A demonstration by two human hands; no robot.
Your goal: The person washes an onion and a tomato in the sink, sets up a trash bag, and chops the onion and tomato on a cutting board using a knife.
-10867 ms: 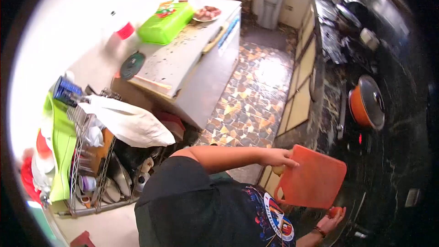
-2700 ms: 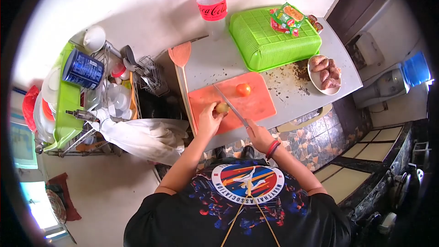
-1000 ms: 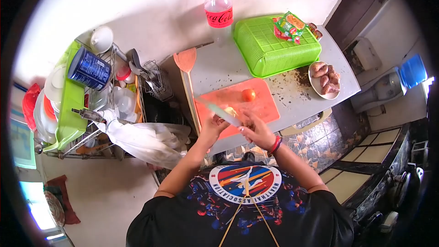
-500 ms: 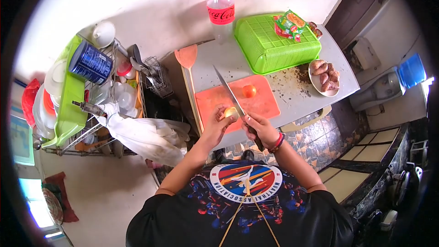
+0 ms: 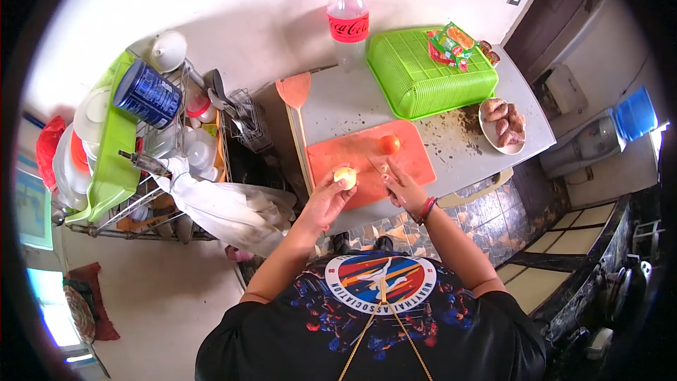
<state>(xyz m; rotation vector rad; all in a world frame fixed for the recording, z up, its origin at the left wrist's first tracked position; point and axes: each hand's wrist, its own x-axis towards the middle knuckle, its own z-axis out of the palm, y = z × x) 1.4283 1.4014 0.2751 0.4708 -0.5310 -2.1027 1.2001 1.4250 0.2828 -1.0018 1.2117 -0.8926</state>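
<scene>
My left hand (image 5: pixel 328 198) is closed around a pale, yellowish-white onion (image 5: pixel 345 176), held up over the near left part of the orange cutting board (image 5: pixel 352 143). My right hand (image 5: pixel 405 189) is closed over the board's near right part, apart from the onion. From its fingers a kitchen knife (image 5: pixel 374 164) points toward the upper left; only a short, foreshortened stretch of blade shows, and the handle is hidden by the hand. A red tomato (image 5: pixel 389 144) rests on the board beyond the knife.
A wooden-handled spatula (image 5: pixel 294 90) lies along the table's left edge. Behind are a cola bottle (image 5: pixel 348 25) and an upturned green basket (image 5: pixel 430 78) with packets (image 5: pixel 452 46) on top. A plate of reddish-brown pieces (image 5: pixel 503 124) sits right. A dish rack (image 5: pixel 130 138) stands left.
The knife has dropped from its raised position across the board, and much less blade shows. My right hand has moved right and up, away from the onion; my left hand has shifted slightly left.
</scene>
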